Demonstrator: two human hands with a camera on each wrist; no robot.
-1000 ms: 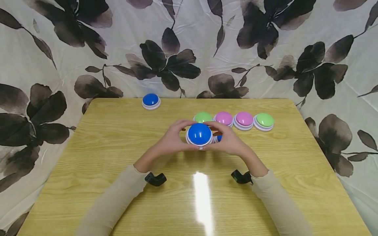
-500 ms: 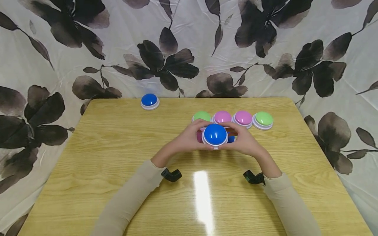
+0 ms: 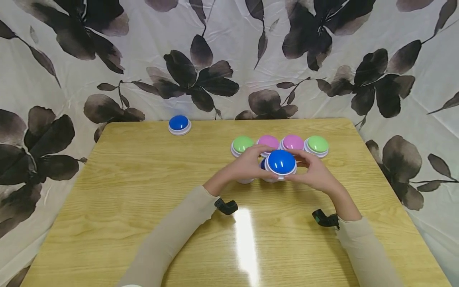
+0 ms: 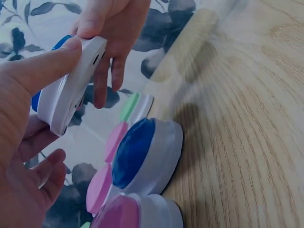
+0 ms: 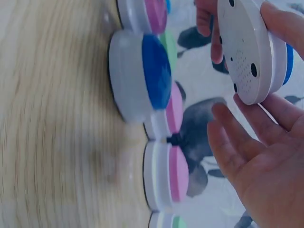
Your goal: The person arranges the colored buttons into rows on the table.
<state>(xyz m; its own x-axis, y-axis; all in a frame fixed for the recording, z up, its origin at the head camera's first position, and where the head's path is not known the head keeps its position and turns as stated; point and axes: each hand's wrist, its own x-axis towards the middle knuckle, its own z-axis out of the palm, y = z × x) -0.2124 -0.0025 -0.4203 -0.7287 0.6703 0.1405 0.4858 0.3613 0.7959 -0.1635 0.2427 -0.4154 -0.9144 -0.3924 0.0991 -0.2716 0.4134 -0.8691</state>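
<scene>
A blue push button with a white base is held in the air over the table, tilted in the wrist views. My left hand pinches its left side, and my right hand grips its right side between thumb and fingers. Dark spots and small holes show on its white underside in the right wrist view. Below it another blue button stands on the table beside a pink button. In the head view my left hand and the held button mostly hide these two.
Behind the hands runs a row: a green button, a pink button, a second pink button and another green button. One more blue button stands at the back left of the wooden table. A floral cloth hangs behind.
Both hands have carried the held blue button to the right, past the front blue button, and it stays raised. The buttons on the table have not moved.
</scene>
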